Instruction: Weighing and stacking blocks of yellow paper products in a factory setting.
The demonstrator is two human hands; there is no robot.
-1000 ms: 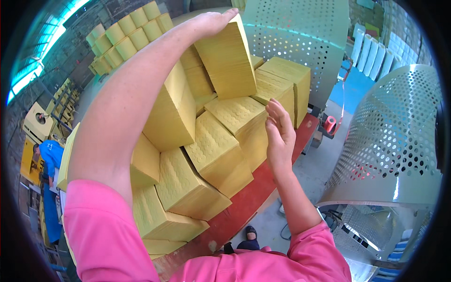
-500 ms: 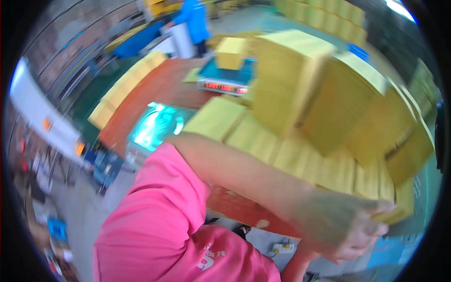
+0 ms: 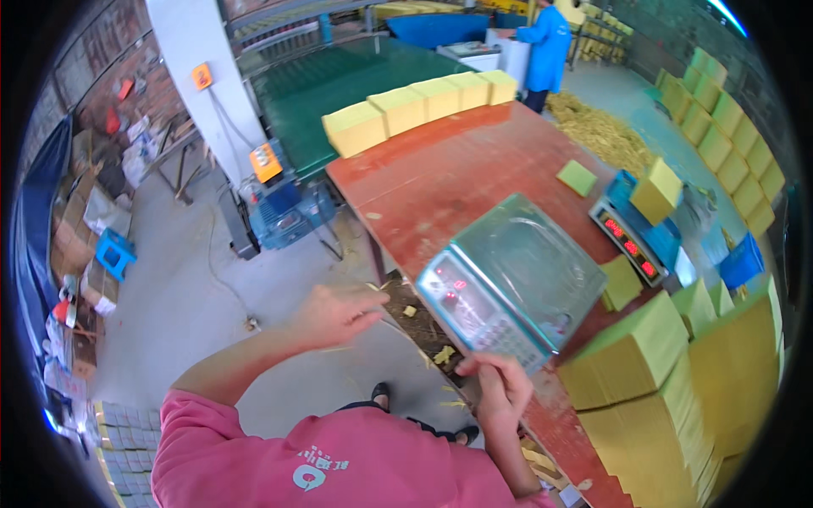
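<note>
Two hands (image 3: 334, 316) apart, right hand (image 3: 501, 391) nearest scale (image 3: 512, 279), yellow blocks (image 3: 400, 112), red table (image 3: 423, 182)

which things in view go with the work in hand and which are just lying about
Likely part of the work:
near scale, close by the right hand
far scale, bearing a yellow block
yellow stacks at the right
red table

Seemingly just lying about:
blue stool on the floor at the left
yellow heap on the floor beyond the table
</note>
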